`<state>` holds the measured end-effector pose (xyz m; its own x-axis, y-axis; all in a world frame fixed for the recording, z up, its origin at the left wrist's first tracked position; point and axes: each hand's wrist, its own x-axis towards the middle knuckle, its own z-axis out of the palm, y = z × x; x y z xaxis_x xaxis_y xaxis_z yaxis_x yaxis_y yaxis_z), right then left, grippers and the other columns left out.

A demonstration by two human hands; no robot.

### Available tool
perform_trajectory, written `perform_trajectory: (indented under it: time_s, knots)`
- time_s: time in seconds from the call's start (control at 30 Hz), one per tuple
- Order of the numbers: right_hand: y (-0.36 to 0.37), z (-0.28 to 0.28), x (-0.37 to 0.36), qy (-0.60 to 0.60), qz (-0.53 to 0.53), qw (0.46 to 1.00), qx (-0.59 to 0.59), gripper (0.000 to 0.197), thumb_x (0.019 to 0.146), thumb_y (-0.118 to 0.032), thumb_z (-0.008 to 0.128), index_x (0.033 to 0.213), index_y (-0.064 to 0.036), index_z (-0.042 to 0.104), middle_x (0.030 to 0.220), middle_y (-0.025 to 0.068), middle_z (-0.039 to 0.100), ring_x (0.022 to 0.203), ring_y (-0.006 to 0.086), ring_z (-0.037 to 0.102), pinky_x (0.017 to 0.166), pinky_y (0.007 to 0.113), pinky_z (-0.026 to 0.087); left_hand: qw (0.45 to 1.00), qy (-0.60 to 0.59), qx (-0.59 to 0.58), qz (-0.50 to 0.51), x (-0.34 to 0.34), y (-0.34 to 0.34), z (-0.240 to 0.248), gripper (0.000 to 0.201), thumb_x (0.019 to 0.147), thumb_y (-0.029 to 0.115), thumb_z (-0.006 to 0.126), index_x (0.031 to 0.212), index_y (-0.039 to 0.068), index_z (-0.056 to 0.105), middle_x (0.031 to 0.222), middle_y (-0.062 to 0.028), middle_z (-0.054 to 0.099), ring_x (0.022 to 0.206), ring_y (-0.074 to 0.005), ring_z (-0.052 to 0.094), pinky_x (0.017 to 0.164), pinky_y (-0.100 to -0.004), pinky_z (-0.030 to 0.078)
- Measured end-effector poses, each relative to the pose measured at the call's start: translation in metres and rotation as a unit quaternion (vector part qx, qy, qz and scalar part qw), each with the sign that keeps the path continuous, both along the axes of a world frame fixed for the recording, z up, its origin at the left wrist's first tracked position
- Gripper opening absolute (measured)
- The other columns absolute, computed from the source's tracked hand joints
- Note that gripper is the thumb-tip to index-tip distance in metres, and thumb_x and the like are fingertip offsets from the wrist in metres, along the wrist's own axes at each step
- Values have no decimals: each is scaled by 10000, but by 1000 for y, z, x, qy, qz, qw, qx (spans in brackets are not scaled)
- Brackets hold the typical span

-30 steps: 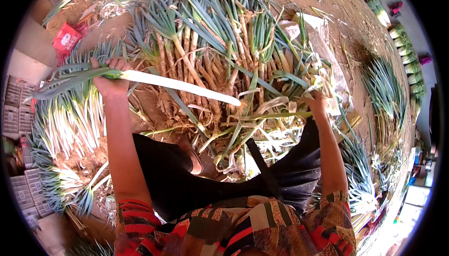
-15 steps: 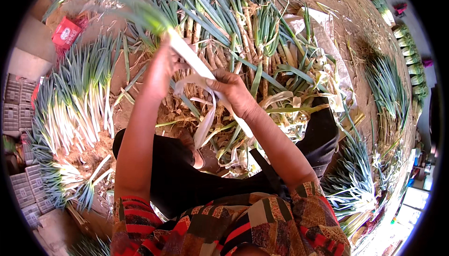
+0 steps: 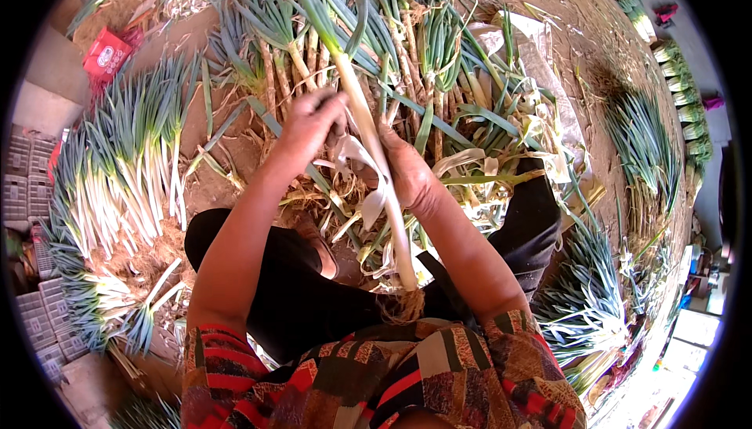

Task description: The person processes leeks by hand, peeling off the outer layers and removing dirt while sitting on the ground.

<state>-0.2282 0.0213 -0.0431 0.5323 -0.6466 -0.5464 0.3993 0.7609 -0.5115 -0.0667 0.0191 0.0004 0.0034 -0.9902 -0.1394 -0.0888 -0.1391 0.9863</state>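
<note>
A long green onion [image 3: 370, 127] slants across the middle, green leaves pointing away from me and roots [image 3: 403, 306] down by my lap. My right hand [image 3: 407, 170] is closed around its pale stalk, with the thumb lying along it. My left hand [image 3: 313, 123] is curled beside the stalk, fingers bent in as if pinching; its fingertips are partly hidden, so what they grip is unclear. A loose strip of whitish skin [image 3: 374, 206] hangs from the stalk between the hands.
Untrimmed green onions [image 3: 274, 76] lie beyond my hands, with peeled skins [image 3: 470, 162] heaped nearer. White-stalked onions [image 3: 129, 186] stand in rows at left, beside a red bag [image 3: 107, 57] and grey crates [image 3: 39, 327]. More bunches [image 3: 583, 304] lie at right.
The onion has swung more upright, its leaves moving right and its root end now showing by my lap. My left hand has shifted right and down, off the upper stalk.
</note>
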Motion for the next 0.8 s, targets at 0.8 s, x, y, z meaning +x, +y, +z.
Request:
perform_trajectory:
  time_s: [0.8]
  knots:
    - [40, 6, -11, 137, 137, 961, -199, 508, 872, -463, 512, 1072, 2, 539, 606, -20, 512, 504, 56, 475, 436, 181, 372, 988, 9, 98, 120, 8, -6, 5, 456, 780, 380, 668, 1016, 5, 563, 825, -63, 598, 774, -152, 574, 756, -282, 443]
